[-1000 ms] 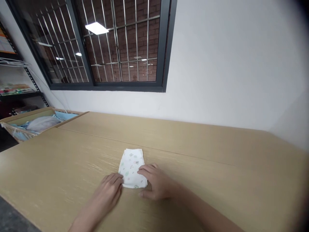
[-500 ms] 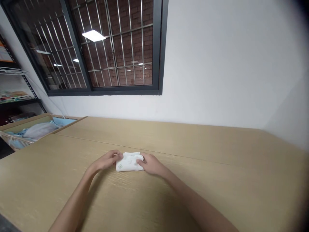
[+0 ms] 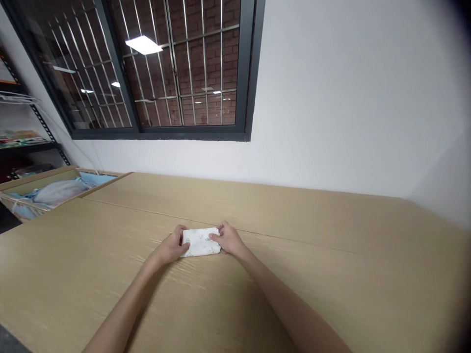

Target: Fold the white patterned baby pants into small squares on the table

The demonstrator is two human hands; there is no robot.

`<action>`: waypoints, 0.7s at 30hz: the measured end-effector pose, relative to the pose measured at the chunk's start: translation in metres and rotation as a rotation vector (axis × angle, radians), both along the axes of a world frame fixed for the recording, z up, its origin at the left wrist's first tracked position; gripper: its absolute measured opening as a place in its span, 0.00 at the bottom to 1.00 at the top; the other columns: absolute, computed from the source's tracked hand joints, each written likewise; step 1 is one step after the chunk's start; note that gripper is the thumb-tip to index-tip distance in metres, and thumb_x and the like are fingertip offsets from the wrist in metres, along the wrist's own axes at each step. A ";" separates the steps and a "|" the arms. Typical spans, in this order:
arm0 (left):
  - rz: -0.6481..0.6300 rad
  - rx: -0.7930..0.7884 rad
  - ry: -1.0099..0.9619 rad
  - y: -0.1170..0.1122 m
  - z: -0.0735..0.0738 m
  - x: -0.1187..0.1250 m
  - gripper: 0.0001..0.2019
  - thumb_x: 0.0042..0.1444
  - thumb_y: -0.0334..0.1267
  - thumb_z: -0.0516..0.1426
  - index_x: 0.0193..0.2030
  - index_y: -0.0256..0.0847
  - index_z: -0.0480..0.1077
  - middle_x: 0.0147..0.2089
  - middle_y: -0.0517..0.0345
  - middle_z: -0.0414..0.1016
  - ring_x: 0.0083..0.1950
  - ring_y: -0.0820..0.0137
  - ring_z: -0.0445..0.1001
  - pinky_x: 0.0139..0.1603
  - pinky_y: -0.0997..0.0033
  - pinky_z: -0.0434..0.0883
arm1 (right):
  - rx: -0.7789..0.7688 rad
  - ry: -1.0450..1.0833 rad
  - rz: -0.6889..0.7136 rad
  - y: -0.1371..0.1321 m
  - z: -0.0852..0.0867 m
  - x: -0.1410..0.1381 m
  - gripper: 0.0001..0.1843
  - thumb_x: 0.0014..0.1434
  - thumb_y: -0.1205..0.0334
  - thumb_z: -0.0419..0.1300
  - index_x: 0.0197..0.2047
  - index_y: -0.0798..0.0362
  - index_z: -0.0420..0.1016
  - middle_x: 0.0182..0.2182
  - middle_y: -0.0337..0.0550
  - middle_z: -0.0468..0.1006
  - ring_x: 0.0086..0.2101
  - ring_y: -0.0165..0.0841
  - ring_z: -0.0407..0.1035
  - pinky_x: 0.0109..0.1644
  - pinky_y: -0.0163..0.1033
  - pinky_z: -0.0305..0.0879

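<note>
A small folded white cloth [image 3: 200, 242] with a faint printed pattern lies at the middle of the wooden table [image 3: 147, 294], just in front of a seam in its top. My left hand [image 3: 174, 245] grips the cloth's left end, thumb on top and fingers behind the edge. At the other end, my right hand [image 3: 228, 239] pinches the right edge, its thumb resting on the upper face. The undersides of the fingers are hidden by the cloth.
A wooden crib-like box [image 3: 40, 208] with blue lining and a pale bundle stands at the far left, beside shelving [image 3: 47, 130]. Behind the table rise a white wall [image 3: 331, 98] and a dark-framed barred window [image 3: 191, 131].
The cloth has gone from showing a loose upper fold to a single neat rectangle. My left thumb has come onto its face, and the right hand has shifted slightly up.
</note>
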State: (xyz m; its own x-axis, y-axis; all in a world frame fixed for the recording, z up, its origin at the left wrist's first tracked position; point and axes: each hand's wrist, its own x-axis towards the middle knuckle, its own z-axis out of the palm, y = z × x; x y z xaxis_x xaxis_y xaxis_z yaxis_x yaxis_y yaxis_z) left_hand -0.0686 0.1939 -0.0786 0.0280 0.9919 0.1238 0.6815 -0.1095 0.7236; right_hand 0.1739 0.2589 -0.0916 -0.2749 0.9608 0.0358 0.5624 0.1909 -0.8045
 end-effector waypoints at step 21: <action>-0.002 0.025 0.501 -0.030 -0.028 0.063 0.44 0.68 0.61 0.34 0.75 0.20 0.39 0.78 0.31 0.32 0.79 0.51 0.31 0.77 0.44 0.44 | 0.664 -0.475 0.380 -0.049 -0.006 -0.017 0.33 0.71 0.57 0.45 0.75 0.61 0.52 0.73 0.55 0.52 0.72 0.42 0.42 0.76 0.52 0.38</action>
State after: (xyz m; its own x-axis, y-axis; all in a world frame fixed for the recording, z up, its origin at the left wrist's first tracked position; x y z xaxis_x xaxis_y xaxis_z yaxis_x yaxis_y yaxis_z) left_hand -0.0054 0.1643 -0.1065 0.0922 0.9886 0.1188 0.9442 -0.1247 0.3048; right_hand 0.1574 0.2095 -0.0971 -0.6970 0.6243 0.3529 0.6120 0.7743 -0.1610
